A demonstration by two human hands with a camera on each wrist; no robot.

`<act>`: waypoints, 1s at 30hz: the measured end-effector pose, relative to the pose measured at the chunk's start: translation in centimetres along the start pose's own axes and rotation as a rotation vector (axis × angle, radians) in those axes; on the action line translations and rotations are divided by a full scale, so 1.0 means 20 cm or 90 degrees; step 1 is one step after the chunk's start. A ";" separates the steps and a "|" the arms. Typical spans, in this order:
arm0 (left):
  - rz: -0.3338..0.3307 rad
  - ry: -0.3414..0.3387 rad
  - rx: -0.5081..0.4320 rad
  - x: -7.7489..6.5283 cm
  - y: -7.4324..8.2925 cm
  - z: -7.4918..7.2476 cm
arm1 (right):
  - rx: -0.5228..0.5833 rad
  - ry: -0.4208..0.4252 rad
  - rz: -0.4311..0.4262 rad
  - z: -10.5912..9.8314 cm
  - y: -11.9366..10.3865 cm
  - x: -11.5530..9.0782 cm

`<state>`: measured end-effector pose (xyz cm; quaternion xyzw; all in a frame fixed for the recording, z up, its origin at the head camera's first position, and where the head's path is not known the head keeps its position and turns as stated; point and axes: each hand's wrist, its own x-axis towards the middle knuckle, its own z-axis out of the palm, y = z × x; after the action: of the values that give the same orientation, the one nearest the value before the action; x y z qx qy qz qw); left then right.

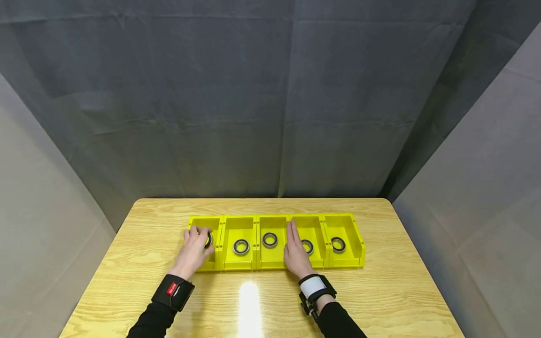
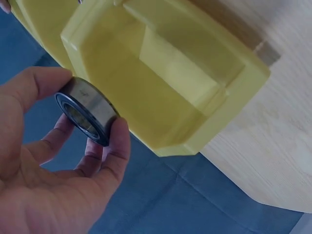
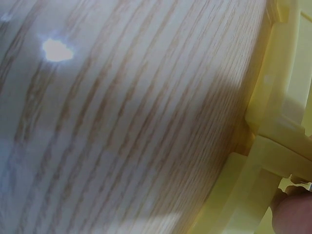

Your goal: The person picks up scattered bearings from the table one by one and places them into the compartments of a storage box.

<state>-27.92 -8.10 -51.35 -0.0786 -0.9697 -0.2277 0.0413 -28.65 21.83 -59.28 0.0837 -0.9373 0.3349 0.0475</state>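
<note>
Thumb and fingertips of my left hand [image 1: 192,252] pinch a ball bearing [image 2: 95,102] by its rim, over the leftmost yellow bin [image 2: 122,73]. The left wrist view shows the bearing tilted, with a shiny metal outer ring and a dark side face. My right hand [image 1: 297,256] lies with straight fingers along the divider between the third and fourth bins; whether it presses on it I cannot tell. Only a fingertip [image 3: 295,214] of that hand appears in the right wrist view.
Yellow bins stand side by side in a row on the wooden table [image 1: 372,300]. A bearing [image 1: 235,247] lies in the second bin, another bearing [image 1: 269,246] in the third. The two right bins hold one each. Grey cloth [image 1: 211,103] hangs behind.
</note>
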 end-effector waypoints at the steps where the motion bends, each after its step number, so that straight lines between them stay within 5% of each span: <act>1: -0.009 -0.005 -0.003 0.01 -0.01 0.00 | 0.000 0.001 -0.002 0.00 0.00 0.00; 19: -0.040 -0.063 0.042 0.19 -0.09 0.05 | -0.003 0.002 -0.001 0.01 0.00 0.00; 30: -0.077 -0.099 0.064 0.21 -0.10 0.13 | -0.003 0.005 -0.006 0.01 0.00 0.00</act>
<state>-32.56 -8.15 -54.09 -0.0353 -0.9832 -0.1737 -0.0441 -28.58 21.78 -59.38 0.0869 -0.9374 0.3331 0.0528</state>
